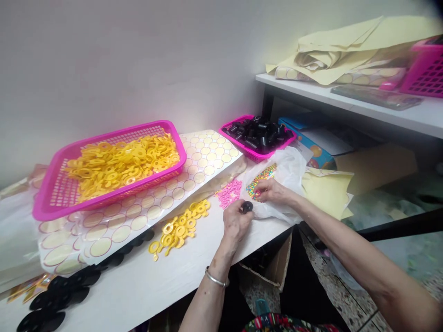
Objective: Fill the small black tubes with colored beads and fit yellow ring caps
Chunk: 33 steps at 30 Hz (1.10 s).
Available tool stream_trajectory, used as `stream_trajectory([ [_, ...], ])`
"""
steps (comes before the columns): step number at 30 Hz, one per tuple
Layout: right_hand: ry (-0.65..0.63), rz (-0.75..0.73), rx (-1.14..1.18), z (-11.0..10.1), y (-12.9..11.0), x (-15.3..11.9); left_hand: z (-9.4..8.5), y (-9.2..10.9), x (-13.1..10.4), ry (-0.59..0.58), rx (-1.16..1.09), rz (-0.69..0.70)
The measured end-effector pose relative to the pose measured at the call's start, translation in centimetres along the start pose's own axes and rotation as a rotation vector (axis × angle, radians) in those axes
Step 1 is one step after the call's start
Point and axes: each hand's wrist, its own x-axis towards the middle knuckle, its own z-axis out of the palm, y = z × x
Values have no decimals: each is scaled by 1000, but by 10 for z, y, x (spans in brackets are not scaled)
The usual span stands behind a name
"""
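Through my feed, my left grip point(237, 221) is clamped on a round black part point(247, 207) above the bench point(131, 286); just right, my right grip point(273, 191) meets coloured beads point(265, 174), whether pinching any I can't tell.

Black part point(247, 207), multicoloured beads point(265, 175), pink pellets point(230, 193), yellow rings point(180, 229), magenta basket point(44, 206), cream-circled white sheet point(166, 196)

Small workshop, baskets point(180, 158) of plastic parts point(126, 159).
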Motion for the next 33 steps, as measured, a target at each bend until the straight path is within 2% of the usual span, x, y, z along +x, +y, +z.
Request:
stream_trajectory([
  [2, 36, -6, 200, 0, 2, -7, 8, 3, 7, -12, 10, 25],
  [4, 57, 19, 213, 0, 2, -11, 13, 4, 11, -12, 19, 32],
  [5, 76, 38, 144, -1, 2, -11, 15, 4, 11, -10, 24, 29],
  [7, 105, 100, -136, -3, 0, -8, 14, 4, 10, 0, 32, 12],
  [10, 64, 211, -580, -2, -5, 4, 9, 2, 6, 9, 35, -23],
  [13, 30, 216, -684, 7, -9, 20, 4, 0, 3, 20, 43, -53],
  [17, 18, 164, -640, 15, -9, 34, 2, -3, 4, 34, 44, -54],
  [21, 13, 109, -556, 7, -1, 27, 5, -5, 9, 37, 23, -58],
  [24, 75, 30, -292, 2, 3, 11, 9, -3, 12, 31, 7, -44],
  [27, 146, -76, -39, 0, -3, -3, 13, 0, 14, 15, 1, -17],
  [29, 139, -147, -174, -1, -14, -9, 15, 2, 14, 8, -2, -9],
  [33, 79, -206, -741, 4, -43, -14, 17, 5, 13, 3, -9, 5],
])
